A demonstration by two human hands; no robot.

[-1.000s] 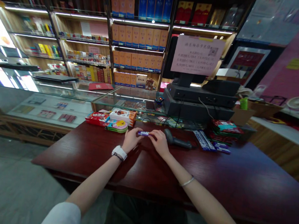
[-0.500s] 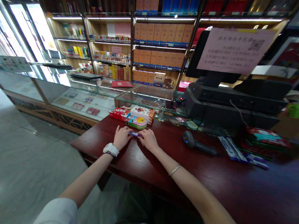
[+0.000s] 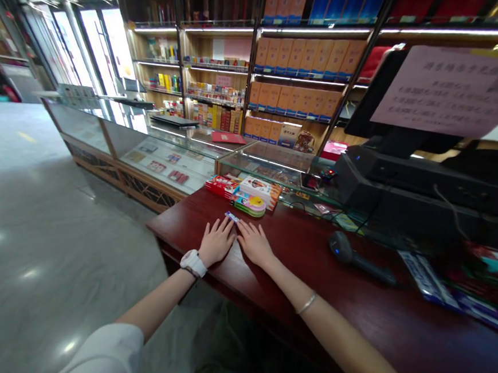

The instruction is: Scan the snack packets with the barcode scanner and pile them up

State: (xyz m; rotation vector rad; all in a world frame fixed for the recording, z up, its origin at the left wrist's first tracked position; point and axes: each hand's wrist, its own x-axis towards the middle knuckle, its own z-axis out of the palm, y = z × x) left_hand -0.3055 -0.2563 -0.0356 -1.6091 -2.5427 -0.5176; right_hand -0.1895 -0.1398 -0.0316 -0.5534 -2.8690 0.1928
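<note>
Right now, a small blue-and-white packet [image 3: 231, 216] lies on the dark red counter [image 3: 283, 304], just past the fingertips and between the two hands. Neither grip has hold of it: the left hand [image 3: 216, 242] and right hand [image 3: 255, 244] rest flat and open, palms down.

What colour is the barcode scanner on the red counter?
The handheld barcode scanner is blackish grey, best seen in the head view.

Polished floor [image 3: 33, 238] — glass display counter [image 3: 160, 165] — stocked wooden shelves [image 3: 214, 74]
</note>
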